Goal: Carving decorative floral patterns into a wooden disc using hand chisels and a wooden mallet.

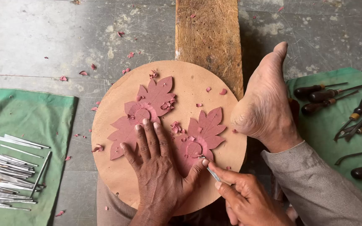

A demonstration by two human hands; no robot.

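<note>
Carving of a leaf relief, viewed from above. At the left edge of the floor lies a green cloth (26, 121) bearing a row of thin metal blades (9, 171). At centre, a round wooden disc (189, 83) rests against a wooden block (208, 37); two reddish leaf reliefs (156, 98) stand on its face, with reddish shavings (82, 73) scattered on the disc and the floor. The left hand (158, 167) lies flat, fingers spread, pressing the disc between the two leaves. The right hand (244, 199) is closed on a slim metal tool (212, 172), its tip at the lower edge of the right-hand leaf (204, 132). A bare foot (267, 100) braces the disc's right rim. Wooden-handled chisels (340, 98) lie on a second green cloth at the right edge. Judged step: fine trimming of the right leaf; the next cut calls for a steady disc and a shallow, controlled stroke.
</note>
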